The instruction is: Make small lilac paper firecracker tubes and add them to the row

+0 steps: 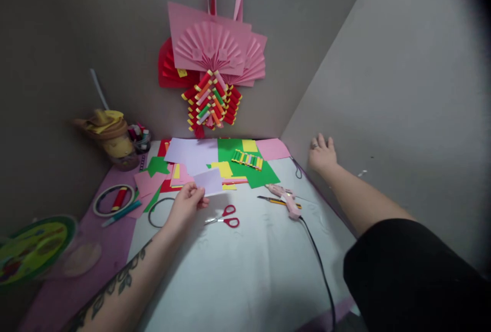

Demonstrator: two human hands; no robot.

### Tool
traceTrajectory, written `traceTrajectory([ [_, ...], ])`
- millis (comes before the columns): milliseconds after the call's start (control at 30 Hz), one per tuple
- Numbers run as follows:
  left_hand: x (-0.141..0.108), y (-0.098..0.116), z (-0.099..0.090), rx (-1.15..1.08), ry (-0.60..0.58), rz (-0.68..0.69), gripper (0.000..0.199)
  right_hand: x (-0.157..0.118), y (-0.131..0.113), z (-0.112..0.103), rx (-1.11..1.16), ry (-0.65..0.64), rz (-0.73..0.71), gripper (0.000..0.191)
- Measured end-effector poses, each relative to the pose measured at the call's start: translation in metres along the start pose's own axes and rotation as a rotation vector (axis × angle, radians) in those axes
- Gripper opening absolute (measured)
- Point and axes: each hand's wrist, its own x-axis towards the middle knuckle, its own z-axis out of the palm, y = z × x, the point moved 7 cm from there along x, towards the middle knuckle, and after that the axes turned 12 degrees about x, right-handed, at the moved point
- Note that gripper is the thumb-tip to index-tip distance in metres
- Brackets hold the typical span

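Lilac paper piece, smooth, straight-edged, pinched in left hand

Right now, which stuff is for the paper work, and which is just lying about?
Likely for the paper work:
lilac paper, held in the left hand
red-handled scissors
pink glue gun
yellow craft knife
small paper rolls

Probably just lying about:
cup with a straw
round green-rimmed thing, too blurred to name
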Motion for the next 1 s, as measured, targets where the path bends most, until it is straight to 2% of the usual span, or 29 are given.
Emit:
traceTrajectory([
  [167, 0.007, 0.002, -0.016, -0.121, 0.087, -0.023, 0.029, 0.001, 0.011, -0.004, -0.024, 0.05, 0.059, 0.044],
  [233, 0.01, 0.003, -0.019, -0.152, 0.106, -0.004, 0.032, 0.003, 0.013, -0.015, -0.029, 0.082, 0.103, 0.043],
  [300, 0.011, 0.004, -0.019, -0.162, 0.107, 0.019, 0.035, 0.002, 0.003, -0.032, 0.007, 0.13, 0.12, 0.039],
  [367, 0.013, 0.004, -0.017, -0.161, 0.095, 0.026, 0.036, -0.007, -0.026, -0.052, 0.146, 0.168, 0.066, 0.034],
  [433, 0.014, 0.001, -0.015, -0.158, 0.077, 0.02, 0.036, -0.027, -0.08, -0.065, 0.391, 0.075, -0.117, 0.031],
  [533, 0.013, -0.004, -0.012, -0.161, 0.052, -0.004, 0.035, -0.089, -0.185, -0.083, 0.785, -0.111, -0.594, 0.019],
  [567, 0.013, -0.006, -0.011, -0.166, 0.044, -0.012, 0.035, -0.111, -0.213, -0.087, 0.867, -0.153, -0.711, 0.018],
  [633, 0.011, -0.007, -0.009, -0.175, 0.021, -0.019, 0.034, -0.145, -0.251, -0.088, 0.943, -0.212, -0.801, 0.018],
  [733, 0.008, -0.004, -0.006, -0.155, -0.03, -0.02, 0.033, -0.162, -0.273, -0.082, 0.925, -0.219, -0.733, 0.018],
  [900, 0.007, 0.003, -0.007, -0.081, -0.051, -0.042, 0.029, -0.161, -0.284, -0.078, 0.835, -0.228, -0.724, 0.012],
  [1000, 0.008, 0.007, -0.01, -0.065, -0.045, -0.02, 0.035, -0.165, -0.287, -0.076, 0.798, -0.206, -0.731, 0.014],
])
